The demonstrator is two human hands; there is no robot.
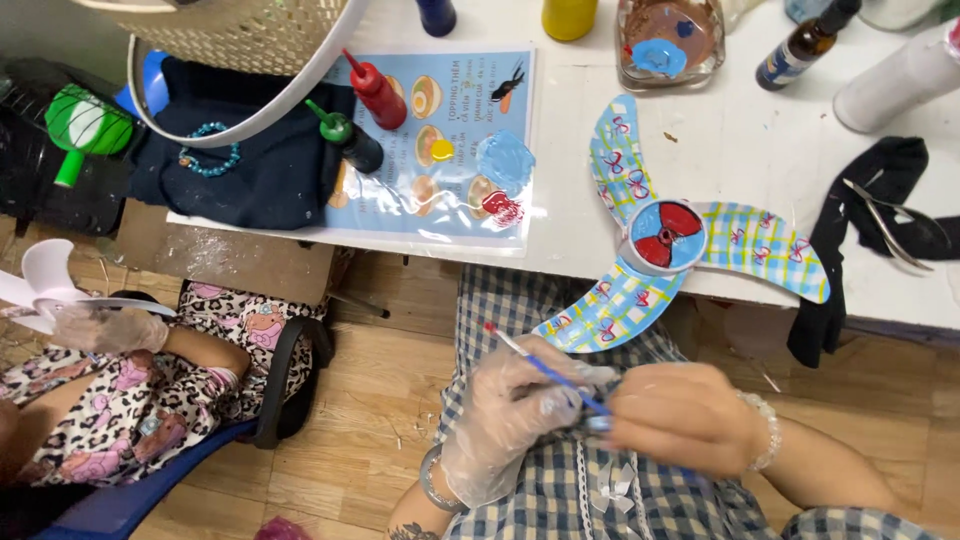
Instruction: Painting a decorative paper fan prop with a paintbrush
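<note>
My left hand [505, 415], in a clear plastic glove, holds a thin blue paintbrush [545, 368] with a red-tipped end pointing up left. My bare right hand [685, 415], blurred, touches the brush's lower end over my checked lap. Just above, a three-bladed fan blade [665, 240] painted with blue-yellow checks and red bows lies on the white table's edge [900, 300], one blade hanging over my lap.
A laminated sheet [450, 150] holds paint blobs, with red [378, 92] and green [345, 135] squeeze bottles on it. A paint-stained dish [668, 40], a dark bottle [805, 45], pliers [890, 225] on black cloth lie farther back. At left a seated person's gloved hand [105, 328] holds a white fan blade [45, 285].
</note>
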